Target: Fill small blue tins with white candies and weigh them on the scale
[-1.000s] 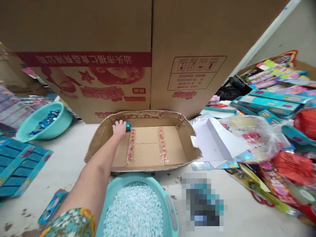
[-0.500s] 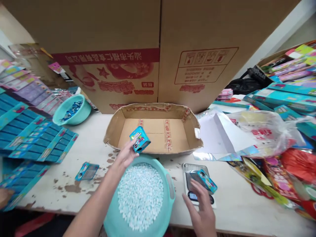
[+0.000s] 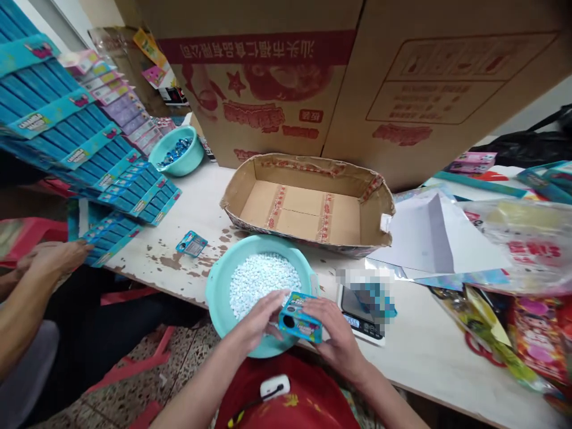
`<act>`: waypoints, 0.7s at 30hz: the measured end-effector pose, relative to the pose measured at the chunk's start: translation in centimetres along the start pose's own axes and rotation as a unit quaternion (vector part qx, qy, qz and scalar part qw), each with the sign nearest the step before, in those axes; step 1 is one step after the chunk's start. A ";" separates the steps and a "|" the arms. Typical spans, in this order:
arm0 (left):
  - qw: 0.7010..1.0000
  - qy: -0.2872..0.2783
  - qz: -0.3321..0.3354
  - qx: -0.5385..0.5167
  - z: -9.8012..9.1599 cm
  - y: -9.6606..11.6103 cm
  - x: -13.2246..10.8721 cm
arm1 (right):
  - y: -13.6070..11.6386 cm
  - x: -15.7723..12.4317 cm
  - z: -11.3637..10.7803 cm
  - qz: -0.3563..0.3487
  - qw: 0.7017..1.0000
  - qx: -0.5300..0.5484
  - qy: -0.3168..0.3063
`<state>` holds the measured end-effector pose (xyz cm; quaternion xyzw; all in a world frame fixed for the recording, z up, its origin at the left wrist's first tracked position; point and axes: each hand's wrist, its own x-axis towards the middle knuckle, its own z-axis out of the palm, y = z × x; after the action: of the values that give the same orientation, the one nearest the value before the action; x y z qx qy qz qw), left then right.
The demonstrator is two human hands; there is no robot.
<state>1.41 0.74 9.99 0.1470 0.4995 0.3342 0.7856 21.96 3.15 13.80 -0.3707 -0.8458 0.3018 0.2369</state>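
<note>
Both my hands hold a small blue box (image 3: 300, 317) close to my body, over the near rim of a teal basin (image 3: 217, 285) filled with small white pellets (image 3: 263, 280). My left hand (image 3: 260, 317) grips the box's left end with curled fingers. My right hand (image 3: 334, 328) clasps its right end. Beyond the basin lies a shallow cardboard tray (image 3: 375, 211) with nothing in it. A small scale (image 3: 360, 319) sits just right of the basin.
Stacks of blue boxes (image 3: 89, 149) fill the left, with a teal bowl (image 3: 176, 156) of blue items behind and a flat blue pack (image 3: 191, 243) on the table. Another person's hand (image 3: 53, 257) rests at left. Large cartons (image 3: 348, 77) stand behind. Bags and packets (image 3: 518, 286) crowd the right.
My left hand drew the blue box back from the cardboard tray to my body, and my right hand came over to grasp it. The view has tilted down and left.
</note>
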 end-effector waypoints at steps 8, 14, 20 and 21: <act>0.740 0.275 0.067 0.611 -8.2 -2.7 7.4 | 1.5 -0.3 8.0 0.176 0.956 0.100 0.212; 0.798 0.235 -0.055 0.552 -3.7 -7.4 5.1 | 2.3 -0.8 10.2 0.208 0.945 0.064 0.244; 0.908 0.214 0.021 0.359 0.5 -9.2 5.4 | 2.2 -0.8 10.2 0.250 0.933 0.059 0.253; 0.922 0.214 0.035 0.322 0.8 -9.3 5.7 | 2.1 -0.7 10.3 0.262 0.928 0.061 0.256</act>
<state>7.20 -2.15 1.18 0.3338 0.7312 0.2060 0.5581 17.00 0.31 5.00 -0.6286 -0.6093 0.2987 0.3802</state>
